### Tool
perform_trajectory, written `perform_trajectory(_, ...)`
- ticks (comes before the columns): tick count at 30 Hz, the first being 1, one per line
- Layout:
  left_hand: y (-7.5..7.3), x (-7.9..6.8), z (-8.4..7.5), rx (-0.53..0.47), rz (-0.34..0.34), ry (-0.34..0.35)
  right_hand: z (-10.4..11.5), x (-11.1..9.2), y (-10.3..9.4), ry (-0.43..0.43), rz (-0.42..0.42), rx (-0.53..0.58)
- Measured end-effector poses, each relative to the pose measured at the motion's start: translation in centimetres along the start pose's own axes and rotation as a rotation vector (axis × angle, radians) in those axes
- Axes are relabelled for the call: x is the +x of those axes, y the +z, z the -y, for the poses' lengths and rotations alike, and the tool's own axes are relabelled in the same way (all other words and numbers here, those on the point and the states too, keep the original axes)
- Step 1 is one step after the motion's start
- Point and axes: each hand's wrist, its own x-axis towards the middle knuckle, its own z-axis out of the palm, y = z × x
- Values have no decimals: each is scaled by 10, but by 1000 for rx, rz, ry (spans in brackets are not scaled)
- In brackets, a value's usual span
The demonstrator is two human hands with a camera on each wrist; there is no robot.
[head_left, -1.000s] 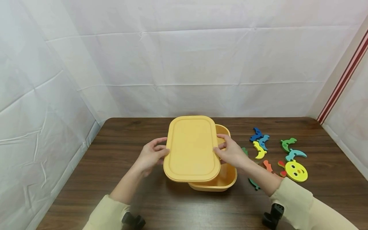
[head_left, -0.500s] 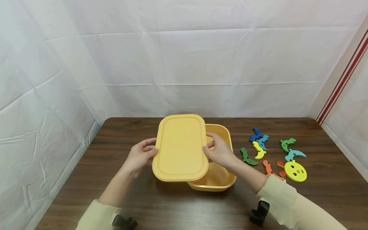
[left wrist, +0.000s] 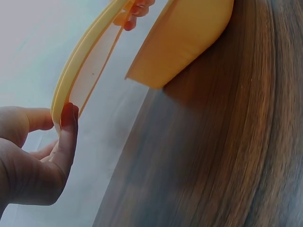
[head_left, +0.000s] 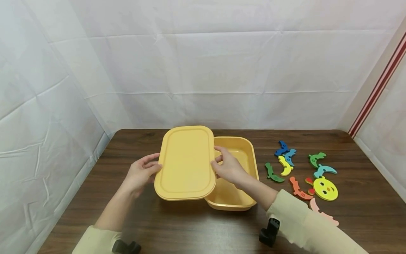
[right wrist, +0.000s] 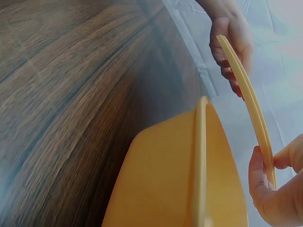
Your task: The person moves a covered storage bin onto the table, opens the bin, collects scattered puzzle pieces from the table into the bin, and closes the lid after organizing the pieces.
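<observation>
A yellow rounded-rectangle lid (head_left: pixel 187 162) is held level in the air between both hands. My left hand (head_left: pixel 141 174) pinches its left edge, thumb on top; the left wrist view shows fingers (left wrist: pixel 69 123) curled under the lid's rim. On the opposite edge, my right hand (head_left: pixel 229 167) pinches with thumb above and fingers beneath. Under the right hand stands a matching yellow box (head_left: pixel 252 155), uncovered, its left part hidden by the lid. In the right wrist view the lid (right wrist: pixel 251 104) is raised above the rim of the box (right wrist: pixel 201 156).
Several wooden caterpillar pieces lie on the dark wood table (head_left: pixel 190 233) to the right: a yellow smiling head (head_left: pixel 326 189), a red-orange piece (head_left: pixel 298 190), a pink one (head_left: pixel 321 212), a dark green one (head_left: pixel 272 174) and a yellow one (head_left: pixel 286 166). White sheeting (head_left: pixel 215 63) hangs behind.
Both hands have carried the lid to the left, so more of the box's inside shows. The box has stayed in place. The right arm's shift has uncovered the green, red-orange and pink pieces.
</observation>
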Motion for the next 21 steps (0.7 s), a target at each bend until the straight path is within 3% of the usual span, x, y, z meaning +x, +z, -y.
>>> perform_trajectory(14, -33, -8, 1, 7, -18, 12, 17, 8, 25, -40, 61, -35)
perform_trajectory(21, -50, -11, 1, 21, -6, 16, 29, 13, 38, -75, 66, -145)
